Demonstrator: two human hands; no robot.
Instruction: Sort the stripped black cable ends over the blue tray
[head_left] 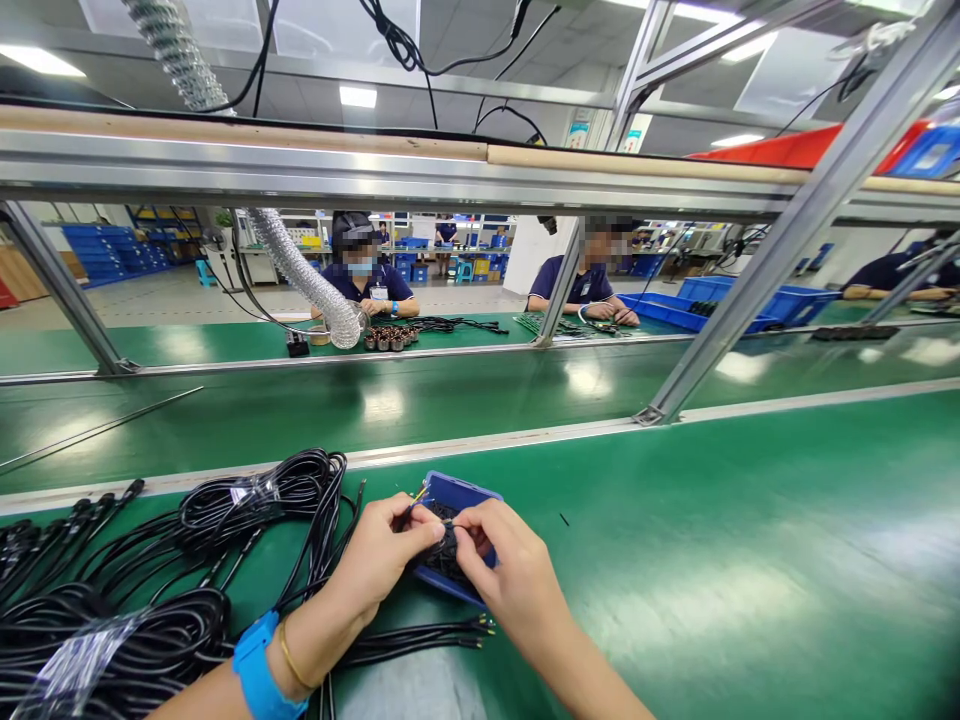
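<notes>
My left hand [382, 555] is closed in a pinch on a black cable, with thin yellow and blue wire ends [419, 495] poking up beside the index finger. Close against it, my right hand [510, 560] pinches thumb to forefinger; the small piece between its fingertips is too hidden to name. Both hands are over a small blue bin [463, 488] with small black parts [442, 565] inside. Left of the bin lies a coiled bundle of black cables [262, 505], and several cable ends [450, 634] stretch out below it.
Another taped cable coil [112, 640] lies front left, near black connectors [82, 515]. A slanted metal post [757, 240] and a rail [450, 180] frame the green bench [750, 540]. Across it, people sit near a foil duct [307, 275] and blue trays [750, 300].
</notes>
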